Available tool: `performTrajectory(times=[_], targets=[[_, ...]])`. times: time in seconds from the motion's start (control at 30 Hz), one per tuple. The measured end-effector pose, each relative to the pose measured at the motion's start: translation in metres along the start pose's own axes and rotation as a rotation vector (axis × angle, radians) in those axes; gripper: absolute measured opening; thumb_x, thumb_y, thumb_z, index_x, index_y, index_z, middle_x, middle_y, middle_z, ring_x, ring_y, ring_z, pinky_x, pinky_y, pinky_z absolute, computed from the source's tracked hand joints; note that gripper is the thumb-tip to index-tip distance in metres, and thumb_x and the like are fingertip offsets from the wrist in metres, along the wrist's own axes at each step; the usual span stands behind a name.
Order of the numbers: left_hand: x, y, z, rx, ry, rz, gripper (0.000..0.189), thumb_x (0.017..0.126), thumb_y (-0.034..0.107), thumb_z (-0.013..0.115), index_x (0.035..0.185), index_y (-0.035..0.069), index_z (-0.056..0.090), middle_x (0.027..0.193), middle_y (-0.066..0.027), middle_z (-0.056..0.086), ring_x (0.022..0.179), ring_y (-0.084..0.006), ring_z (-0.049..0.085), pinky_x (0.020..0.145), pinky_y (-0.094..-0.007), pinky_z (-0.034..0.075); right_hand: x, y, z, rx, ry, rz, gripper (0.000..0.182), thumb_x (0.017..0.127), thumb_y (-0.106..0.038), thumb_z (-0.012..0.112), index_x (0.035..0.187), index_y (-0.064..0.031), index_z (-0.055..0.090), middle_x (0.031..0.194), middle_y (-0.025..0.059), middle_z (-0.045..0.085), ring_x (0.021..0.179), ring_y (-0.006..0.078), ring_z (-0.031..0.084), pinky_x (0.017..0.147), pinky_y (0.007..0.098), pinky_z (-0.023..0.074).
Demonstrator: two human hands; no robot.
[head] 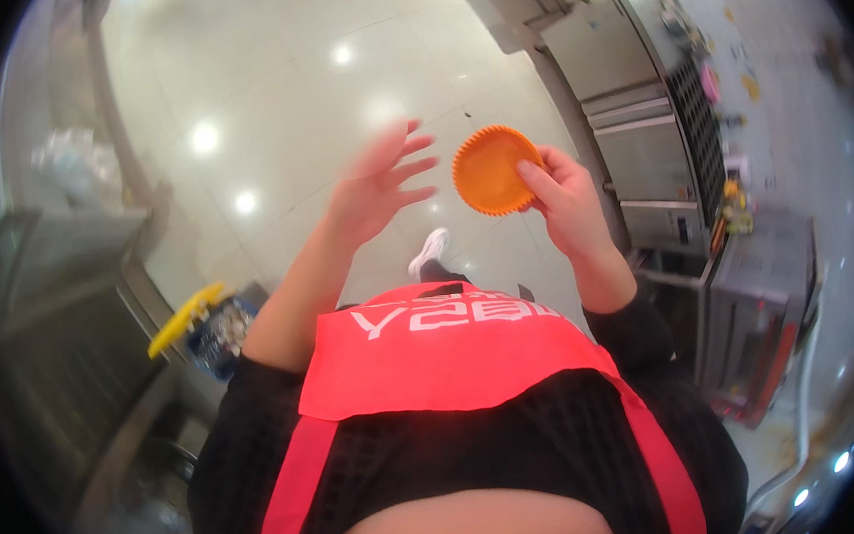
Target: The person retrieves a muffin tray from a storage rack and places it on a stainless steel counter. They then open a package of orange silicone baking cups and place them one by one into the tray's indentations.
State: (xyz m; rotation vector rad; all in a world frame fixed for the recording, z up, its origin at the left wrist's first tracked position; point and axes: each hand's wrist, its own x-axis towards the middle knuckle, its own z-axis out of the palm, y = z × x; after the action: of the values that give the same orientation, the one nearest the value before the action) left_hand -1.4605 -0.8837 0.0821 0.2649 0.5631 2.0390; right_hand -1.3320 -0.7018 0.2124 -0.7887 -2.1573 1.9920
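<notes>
Held upright in my right hand is a round orange lid or shallow dish with a ridged rim, pinched at its right edge between thumb and fingers. My left hand is apart from it, on its left side, with the fingers spread and nothing in them. Part of that hand is blurred. Both hands are in front of the red apron with white lettering, above the pale tiled floor.
At the right stand a steel appliance with drawers and a metal cabinet. A blue bin with a yellow object beside it is at the lower left, near a steel counter. A white shoe is on the floor.
</notes>
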Motion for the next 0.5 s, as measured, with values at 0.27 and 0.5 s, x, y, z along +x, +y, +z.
performTrajectory(times=[0.27,0.5], targets=[[0.15,-0.128,0.139,-0.139,-0.36,-0.462,0.064,0.096,0.056,0.036,0.143,0.012,0.034,0.138,-0.0122,0.045,0.125,-0.029,0.046,0.102,-0.0525,0.039,-0.026,0.032,-0.158,-0.02,0.246,-0.053,0.031,0.09,-0.022,0.066,0.111,-0.0002,0.061,0.088,0.0049,0.063,0.067,0.0069,0.057,0.059,0.0221,0.0457],[0.231,-0.214,0.223,-0.18,-0.029,-0.618,0.067,0.096,0.06,0.03,0.131,0.004,0.045,0.132,-0.0143,0.05,0.123,-0.0319,0.047,0.102,-0.0513,0.039,-0.04,0.022,-0.302,-0.784,0.311,-0.745,0.031,0.079,-0.018,0.068,0.105,-0.0031,0.061,0.098,0.0127,0.061,0.09,0.0292,0.058,0.078,0.0387,0.0457]])
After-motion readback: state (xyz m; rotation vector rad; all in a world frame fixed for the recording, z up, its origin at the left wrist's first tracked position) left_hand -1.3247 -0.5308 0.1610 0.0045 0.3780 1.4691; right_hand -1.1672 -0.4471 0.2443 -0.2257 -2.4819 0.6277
